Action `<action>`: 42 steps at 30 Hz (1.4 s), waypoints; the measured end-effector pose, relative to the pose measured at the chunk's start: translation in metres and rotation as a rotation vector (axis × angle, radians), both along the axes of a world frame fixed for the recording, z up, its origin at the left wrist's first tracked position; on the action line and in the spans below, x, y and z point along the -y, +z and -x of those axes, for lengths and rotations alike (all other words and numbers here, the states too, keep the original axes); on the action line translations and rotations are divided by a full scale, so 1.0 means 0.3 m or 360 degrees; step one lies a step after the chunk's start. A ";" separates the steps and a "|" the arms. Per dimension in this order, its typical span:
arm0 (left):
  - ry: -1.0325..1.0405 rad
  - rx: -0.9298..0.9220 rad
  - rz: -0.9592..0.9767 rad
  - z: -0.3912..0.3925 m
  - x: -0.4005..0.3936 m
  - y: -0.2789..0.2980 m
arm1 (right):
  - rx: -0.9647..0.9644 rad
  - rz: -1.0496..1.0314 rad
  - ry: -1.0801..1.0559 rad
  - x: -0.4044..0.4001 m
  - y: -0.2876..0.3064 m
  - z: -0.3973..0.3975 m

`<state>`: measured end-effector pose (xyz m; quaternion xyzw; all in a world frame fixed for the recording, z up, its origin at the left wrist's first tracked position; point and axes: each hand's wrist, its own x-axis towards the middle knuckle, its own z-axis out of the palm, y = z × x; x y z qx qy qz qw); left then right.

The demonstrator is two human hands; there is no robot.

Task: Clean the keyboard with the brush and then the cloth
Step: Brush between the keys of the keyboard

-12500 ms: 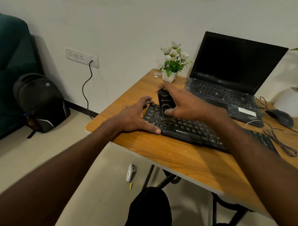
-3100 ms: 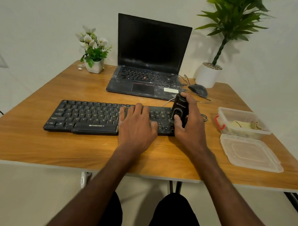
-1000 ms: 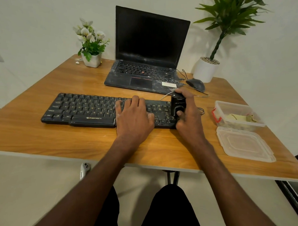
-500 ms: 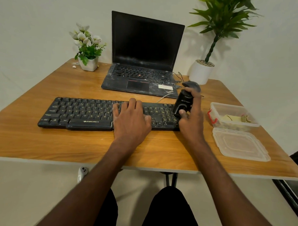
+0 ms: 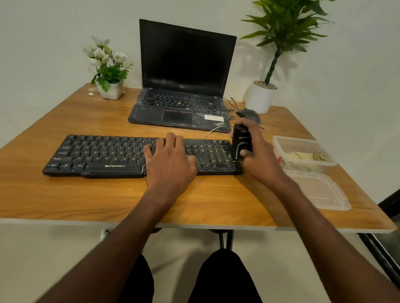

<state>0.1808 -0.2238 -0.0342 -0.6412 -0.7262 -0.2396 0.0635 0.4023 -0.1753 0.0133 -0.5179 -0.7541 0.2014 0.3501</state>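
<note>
- A flat black keyboard (image 5: pixel 117 155), long and dusty, with yellow letters on its keys, was laid on a wooden table (image 5: pixel 57 191) with visible grain.
- A clear plastic box (image 5: pixel 308 146) and its lid (image 5: pixel 324 192) were placed to the right.
- A black brush (image 5: pixel 240 141), glossy and blocky, was gripped upright at the keyboard's right end by the right hand (image 5: pixel 257 158).
- The left hand (image 5: pixel 169 164) was pressed flat on the keys, fingers together.

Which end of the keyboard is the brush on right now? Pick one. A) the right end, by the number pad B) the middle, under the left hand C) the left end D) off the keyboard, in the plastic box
A: the right hand grips the brush upright at the right end of the keyboard, while the left hand lies flat on its middle.
</note>
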 end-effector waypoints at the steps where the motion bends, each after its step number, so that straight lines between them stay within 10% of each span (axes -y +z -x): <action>1: -0.0003 0.0008 -0.0006 -0.001 0.001 0.000 | 0.0106 0.0053 0.0034 -0.003 0.027 -0.012; 17: 0.0001 0.0013 -0.0021 -0.005 -0.003 0.000 | 0.0044 -0.0133 0.0045 0.009 0.055 0.108; 25: -0.0001 0.0030 -0.0023 -0.005 -0.001 0.006 | 0.0620 0.0010 0.0427 -0.023 0.119 0.170; 42: -0.0033 0.0053 0.0010 -0.003 0.007 0.006 | 0.0248 0.0113 0.0303 0.011 0.059 0.115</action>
